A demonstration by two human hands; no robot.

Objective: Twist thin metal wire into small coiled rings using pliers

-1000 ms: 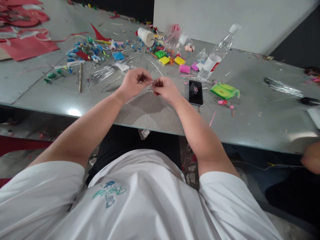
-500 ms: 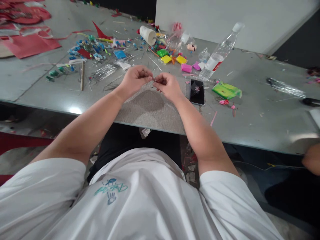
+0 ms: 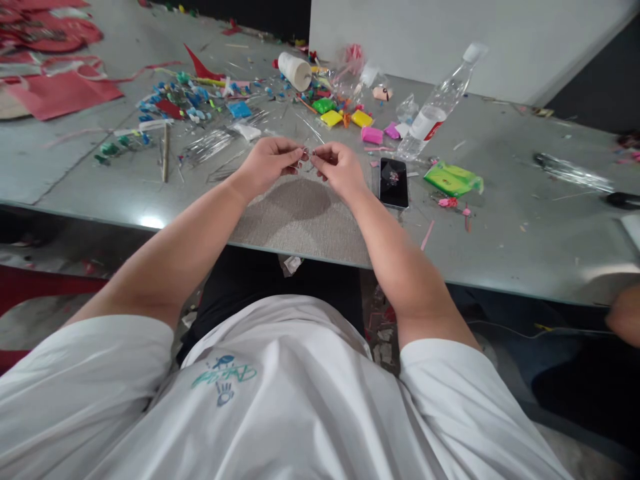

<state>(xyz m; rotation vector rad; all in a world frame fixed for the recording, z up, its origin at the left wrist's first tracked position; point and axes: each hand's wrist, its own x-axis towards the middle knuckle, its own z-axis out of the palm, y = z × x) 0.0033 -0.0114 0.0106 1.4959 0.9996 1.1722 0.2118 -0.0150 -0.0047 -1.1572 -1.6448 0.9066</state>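
Big grey bench (image 3: 500,220) is cluttered toward the back, clear along its near edge. Left hand (image 3: 267,165) and right hand (image 3: 340,170) each pinch one tiny thin silvery piece (image 3: 307,155) above the grey woven mat (image 3: 305,220); too small to tell which way it points.

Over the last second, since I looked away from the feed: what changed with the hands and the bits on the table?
Little. The left hand and right hand rose slightly away from the grey mat, fingertips meeting on a tiny piece too small to identify; the pinch looks unchanged, nothing let go. The phone, water bottle, green packet and paper cup stayed put.
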